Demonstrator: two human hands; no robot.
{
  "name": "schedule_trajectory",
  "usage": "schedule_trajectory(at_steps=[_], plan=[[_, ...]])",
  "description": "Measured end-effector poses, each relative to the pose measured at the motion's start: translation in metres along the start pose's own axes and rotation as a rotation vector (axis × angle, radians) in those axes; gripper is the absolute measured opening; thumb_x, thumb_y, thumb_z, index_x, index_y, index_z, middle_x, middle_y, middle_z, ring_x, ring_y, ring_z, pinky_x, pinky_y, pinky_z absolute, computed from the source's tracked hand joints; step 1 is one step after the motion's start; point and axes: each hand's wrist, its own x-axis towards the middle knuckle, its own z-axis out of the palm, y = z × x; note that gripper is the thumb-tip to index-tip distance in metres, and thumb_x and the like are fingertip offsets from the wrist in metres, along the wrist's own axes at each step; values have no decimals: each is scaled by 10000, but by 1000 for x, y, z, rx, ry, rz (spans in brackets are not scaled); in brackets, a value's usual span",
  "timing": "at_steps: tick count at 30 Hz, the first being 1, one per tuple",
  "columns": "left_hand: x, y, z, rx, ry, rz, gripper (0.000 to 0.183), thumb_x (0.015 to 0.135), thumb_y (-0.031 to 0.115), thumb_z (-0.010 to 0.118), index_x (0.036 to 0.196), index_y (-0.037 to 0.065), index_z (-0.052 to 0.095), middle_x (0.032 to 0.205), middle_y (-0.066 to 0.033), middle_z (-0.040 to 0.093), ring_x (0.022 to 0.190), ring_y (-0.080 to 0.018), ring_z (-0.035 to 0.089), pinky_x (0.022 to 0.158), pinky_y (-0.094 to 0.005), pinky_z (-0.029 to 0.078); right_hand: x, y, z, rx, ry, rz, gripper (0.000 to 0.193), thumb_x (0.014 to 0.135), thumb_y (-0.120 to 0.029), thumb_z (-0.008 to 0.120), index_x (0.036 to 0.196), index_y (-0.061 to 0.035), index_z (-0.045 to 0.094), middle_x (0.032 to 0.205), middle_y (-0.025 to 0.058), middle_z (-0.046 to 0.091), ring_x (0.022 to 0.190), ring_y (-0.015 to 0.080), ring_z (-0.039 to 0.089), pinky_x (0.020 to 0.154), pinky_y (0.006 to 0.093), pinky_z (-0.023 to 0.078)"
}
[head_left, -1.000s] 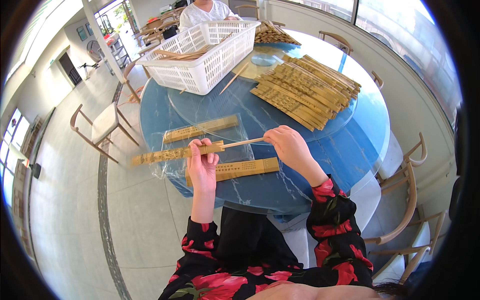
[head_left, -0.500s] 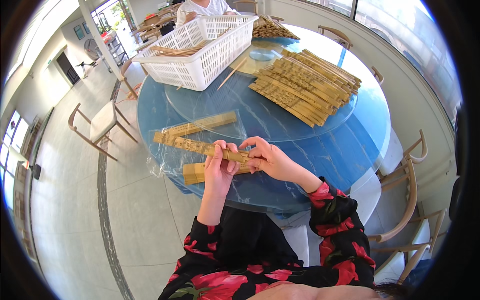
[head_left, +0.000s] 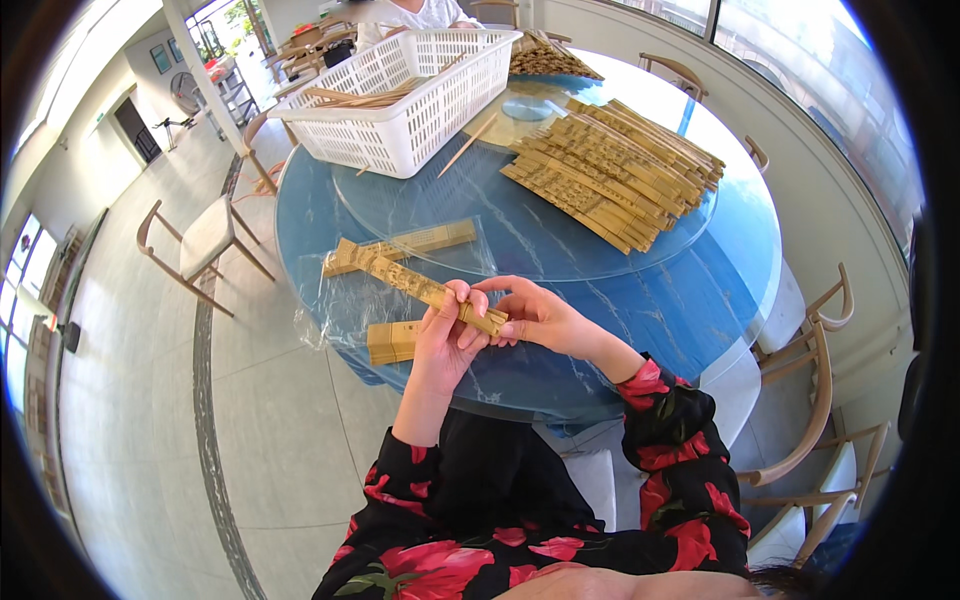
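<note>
My left hand [head_left: 443,335] is closed around a long, flat yellow paper sleeve [head_left: 397,278] with a dark printed pattern. It slants up to the left over the table. My right hand [head_left: 552,322] pinches at the sleeve's lower right end, thumb and fingertips close together; what lies under those fingertips is partly hidden. Below my left hand, a short stack of yellow sleeves [head_left: 390,343] rests near the table edge, partly covered by the hand. Another yellow bundle [head_left: 440,238] lies beyond, on a clear plastic wrapper [head_left: 315,300].
A white plastic basket [head_left: 400,140] of thin wooden sticks [head_left: 365,97] stands far left on the round blue table [head_left: 310,200]. One loose stick [head_left: 468,146] lies beside it. Large piles of patterned sleeves [head_left: 620,175] sit far right. Across the table is another person [head_left: 425,14].
The held sleeve has tilted, its far end swinging up and to the right. My right fingers have slid lower along its near end, and more of that end shows.
</note>
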Motion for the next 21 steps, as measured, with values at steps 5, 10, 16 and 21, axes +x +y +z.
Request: schedule_trajectory(at_steps=[5, 10, 16, 21], plan=[[1, -1, 3, 66, 11, -43, 196, 1121, 284, 432, 1079, 102, 491, 988, -73, 577, 560, -38, 373, 493, -186, 345, -1, 5, 4, -14, 31, -27, 535, 1011, -24, 586, 1500, -31, 369, 995, 91, 660, 891, 149, 650, 783, 296, 528], [-2, -1, 4, 133, 59, -37, 205, 1120, 289, 436, 1078, 105, 516, 995, -96, 622, 589, -49, 403, 538, -204, 371, -1, 0, 6, -55, 33, -36, 518, 1008, -9, 584, 1486, -26, 387, 951, 90, 675, 857, 148, 653, 758, 298, 530], [-1, 0, 0, 150, 58, -23, 215, 1120, 288, 432, 1068, 102, 526, 1014, -109, 645, 601, -63, 441, 549, -224, 403, 1, 0, 4, -63, 36, -12, 486, 1019, -39, 578, 1473, -30, 404, 893, 75, 663, 832, 133, 644, 751, 287, 522], [-3, -11, 13, 352, 213, 14, 240, 1114, 292, 452, 1169, 79, 548, 1122, -99, 669, 669, -87, 495, 642, -245, 450, 0, -1, 4, -23, 114, 59, 430, 1043, -143, 589, 1431, -22, 447, 870, 49, 640, 787, 97, 610, 712, 244, 499]])
